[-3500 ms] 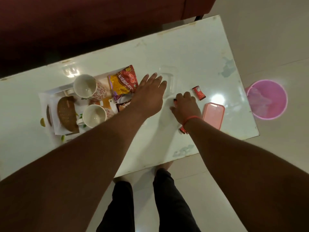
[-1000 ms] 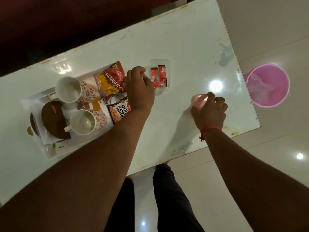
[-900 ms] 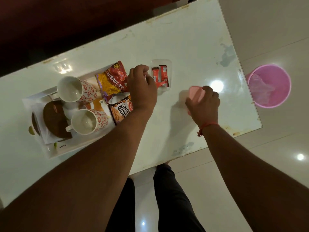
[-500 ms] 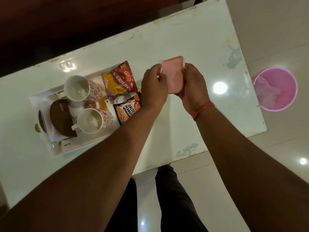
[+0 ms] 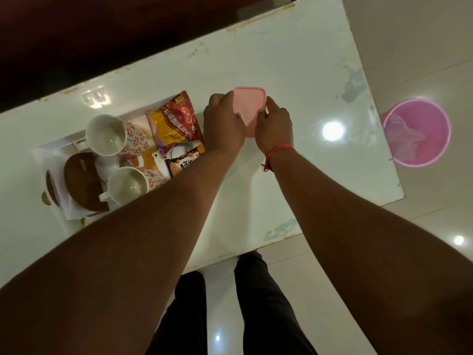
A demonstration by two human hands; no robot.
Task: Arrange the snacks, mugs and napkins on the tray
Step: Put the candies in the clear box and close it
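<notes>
On the left of the desk [image 5: 294,60], the tray [image 5: 55,147] carries two mugs [image 5: 112,135], a napkin [image 5: 74,210] and snack packets [image 5: 175,124]. Just right of it, the left hand [image 5: 222,124] and right hand [image 5: 275,124] flank a pink lid [image 5: 249,103], fingers curled on its opposite edges. The container beneath is hidden. Judgement: align all corners, then press evenly before moving it to the tray. A pink bin [image 5: 416,131] stands on the floor.

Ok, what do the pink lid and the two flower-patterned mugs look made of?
The pink rectangular lid, held at its sides by both hands, looks like matte moulded plastic: rounded corners, a raised rim, a soft even sheen. The two white mugs with red flower print look like glazed ceramic: thick walls and glossy white insides. Neither is certain from looks alone.
</notes>
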